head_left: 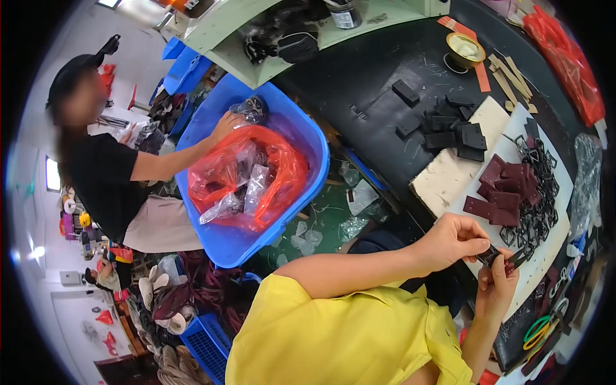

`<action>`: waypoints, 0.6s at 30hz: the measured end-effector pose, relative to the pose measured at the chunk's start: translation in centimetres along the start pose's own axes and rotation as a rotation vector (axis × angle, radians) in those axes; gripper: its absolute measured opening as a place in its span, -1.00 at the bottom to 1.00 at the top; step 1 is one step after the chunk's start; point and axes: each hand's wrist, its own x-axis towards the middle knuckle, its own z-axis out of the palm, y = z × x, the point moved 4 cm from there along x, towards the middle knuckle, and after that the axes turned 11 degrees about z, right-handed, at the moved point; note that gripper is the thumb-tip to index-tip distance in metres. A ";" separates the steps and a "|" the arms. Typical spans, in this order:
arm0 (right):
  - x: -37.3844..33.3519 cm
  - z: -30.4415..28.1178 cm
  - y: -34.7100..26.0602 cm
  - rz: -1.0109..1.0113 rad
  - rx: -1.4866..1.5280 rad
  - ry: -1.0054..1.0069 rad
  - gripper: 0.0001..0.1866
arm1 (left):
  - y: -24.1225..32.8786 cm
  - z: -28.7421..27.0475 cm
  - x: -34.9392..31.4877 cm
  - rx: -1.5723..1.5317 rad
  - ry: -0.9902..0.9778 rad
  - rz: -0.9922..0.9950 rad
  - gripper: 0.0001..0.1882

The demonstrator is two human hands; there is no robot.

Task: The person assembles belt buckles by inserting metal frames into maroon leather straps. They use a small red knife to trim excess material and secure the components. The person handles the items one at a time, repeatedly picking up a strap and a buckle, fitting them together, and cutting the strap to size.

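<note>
Close together at the right-hand table, my left hand and my right hand are both closed with fingertips pinched. Between them is a small dark buckle, gripped by the left fingers. The right fingers pinch a small maroon piece beside it; how the two join is too small to tell. Just beyond my hands lie a loose pile of black metal buckles and a stack of maroon tabs, resting on a pale board. Black tabs are heaped at the board's far edge.
A yellow bowl of white paste stands farther back on the black table. To the left, a co-worker reaches into a blue tub holding a red plastic bag. A green shelf overhangs the table's far side.
</note>
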 end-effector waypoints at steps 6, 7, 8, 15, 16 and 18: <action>0.4 0.2 -0.3 -0.022 0.032 0.075 -0.86 | 0.8 0.1 0.7 0.020 -0.015 0.027 -0.87; 0.1 0.0 -0.7 -0.015 0.042 0.131 -0.88 | 0.5 0.5 1.0 0.045 -0.059 -0.016 -0.85; 0.8 0.4 -0.6 0.024 0.052 0.062 -0.90 | 1.0 0.0 1.2 0.098 -0.027 -0.047 -0.79; 0.1 -1.7 -2.7 0.033 -0.298 0.047 -0.77 | -0.4 1.7 1.6 0.378 -0.018 -0.028 -0.69; -0.3 -2.7 -3.2 0.000 -0.381 0.071 -0.79 | -0.8 2.3 2.1 0.445 -0.035 0.005 -0.68; -0.7 -6.4 -4.3 -0.093 -0.229 0.265 -0.80 | -0.8 3.5 2.9 0.721 -0.138 0.270 -0.69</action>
